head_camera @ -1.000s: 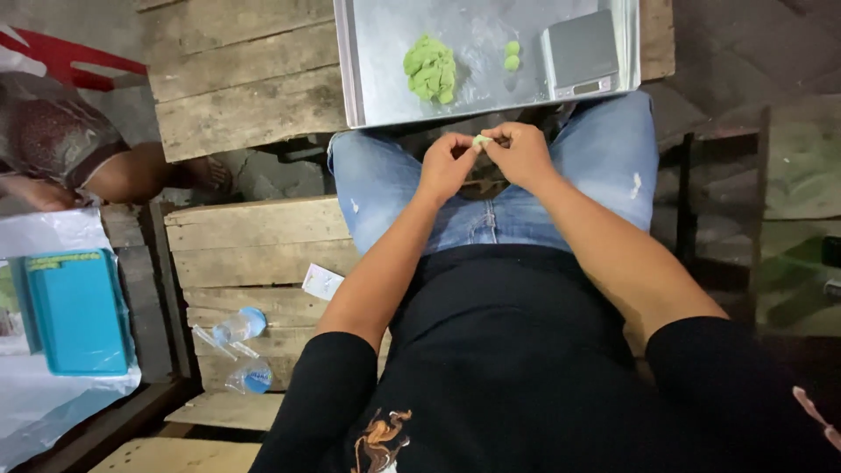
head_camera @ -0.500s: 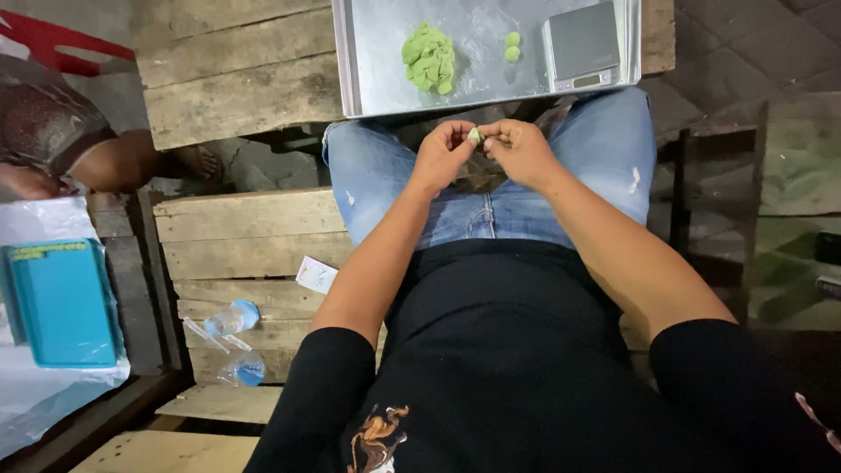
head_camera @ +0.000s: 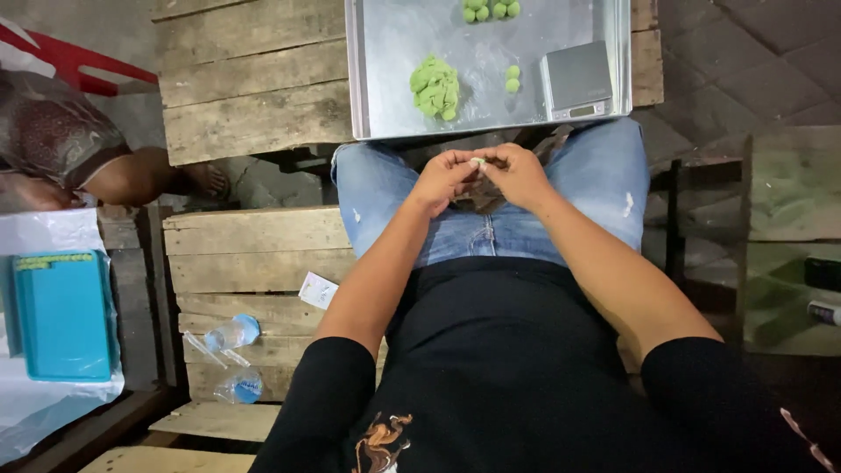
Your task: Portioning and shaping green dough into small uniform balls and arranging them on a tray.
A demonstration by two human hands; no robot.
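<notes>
Pinching a small, soft green dough bit (head_camera: 477, 162) between them, the left hand (head_camera: 445, 178) and right hand (head_camera: 519, 172) meet over denim-clad knees, fingertips clamped together on it. Just beyond, a shiny metal tray (head_camera: 385, 88) on rough wooden planks holds a lumpy green dough mound (head_camera: 434, 87), round green balls (head_camera: 512, 79) and a flat grey scale (head_camera: 576, 81).

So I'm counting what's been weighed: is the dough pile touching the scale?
Apart. The head view shows the green dough pile left of the scale on the metal tray, with bare tray and two small balls between them.
</notes>
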